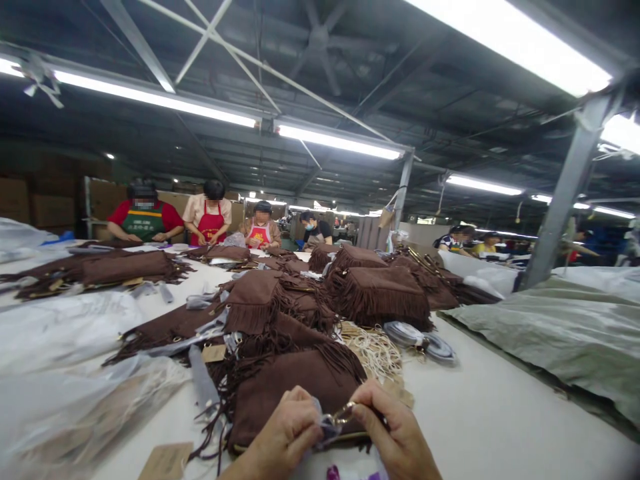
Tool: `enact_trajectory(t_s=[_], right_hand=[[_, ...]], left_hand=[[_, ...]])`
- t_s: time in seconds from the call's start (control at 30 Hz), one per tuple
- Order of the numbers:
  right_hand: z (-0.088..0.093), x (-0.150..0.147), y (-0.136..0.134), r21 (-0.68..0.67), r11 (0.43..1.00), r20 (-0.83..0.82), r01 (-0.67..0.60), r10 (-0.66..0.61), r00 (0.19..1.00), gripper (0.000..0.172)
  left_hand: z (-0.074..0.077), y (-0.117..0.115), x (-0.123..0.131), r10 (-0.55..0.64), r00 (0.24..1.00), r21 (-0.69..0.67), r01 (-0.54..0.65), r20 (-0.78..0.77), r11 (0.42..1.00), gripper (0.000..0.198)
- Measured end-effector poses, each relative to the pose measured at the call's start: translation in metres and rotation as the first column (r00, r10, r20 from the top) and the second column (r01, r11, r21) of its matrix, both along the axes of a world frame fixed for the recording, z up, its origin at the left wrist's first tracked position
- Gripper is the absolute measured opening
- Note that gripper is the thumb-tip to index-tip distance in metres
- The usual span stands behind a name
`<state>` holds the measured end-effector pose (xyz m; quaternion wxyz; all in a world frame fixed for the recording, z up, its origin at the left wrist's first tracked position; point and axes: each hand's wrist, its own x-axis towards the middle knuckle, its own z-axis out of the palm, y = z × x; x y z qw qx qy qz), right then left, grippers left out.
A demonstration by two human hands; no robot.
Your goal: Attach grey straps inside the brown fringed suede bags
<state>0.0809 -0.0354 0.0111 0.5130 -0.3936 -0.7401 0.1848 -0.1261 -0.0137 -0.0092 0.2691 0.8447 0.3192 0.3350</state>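
The left hand (283, 433) pinches a piece of clear plastic (320, 427), and the right hand (395, 427) holds a gold metal clasp (343, 415) tightly, above a brown suede fringed bag (295, 400) at the near table (475, 413) edge. Many bags remain farther; I cannot tell which are finished.
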Motion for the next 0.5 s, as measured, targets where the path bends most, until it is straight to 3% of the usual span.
enact_trajectory(t_s=[0.1, 0.2, 0.3, 0.4, 0.5], right_hand=[[0.005, 0.001, 0.003, 0.027, 1.0, 0.009, 0.009, -0.01, 1.0, 0.029], [0.014, 0.0, 0.005, 0.047, 0.999, 0.043, 0.002, -0.004, 0.999, 0.029], [0.025, -0.002, 0.005, 0.036, 0.999, 0.075, -0.019, 0.016, 0.997, 0.028], [0.031, -0.003, 0.004, 0.018, 0.999, 0.078, -0.049, 0.047, 0.996, 0.028], [0.033, -0.005, 0.002, 0.005, 0.998, 0.092, -0.055, 0.055, 0.994, 0.03]], left_hand=[[0.009, -0.002, -0.003, 0.049, 0.999, -0.089, -0.047, 0.022, 0.995, 0.027], [0.025, -0.006, -0.003, -0.001, 1.0, -0.151, 0.005, 0.025, 0.989, 0.037], [0.037, -0.01, 0.0, -0.02, 0.992, -0.298, 0.057, 0.127, 0.953, 0.02], [0.034, -0.012, 0.003, -0.019, 0.969, -0.491, 0.142, 0.247, 0.859, 0.008], [0.025, -0.012, 0.004, -0.035, 0.954, -0.55, 0.202, 0.297, 0.811, 0.008]])
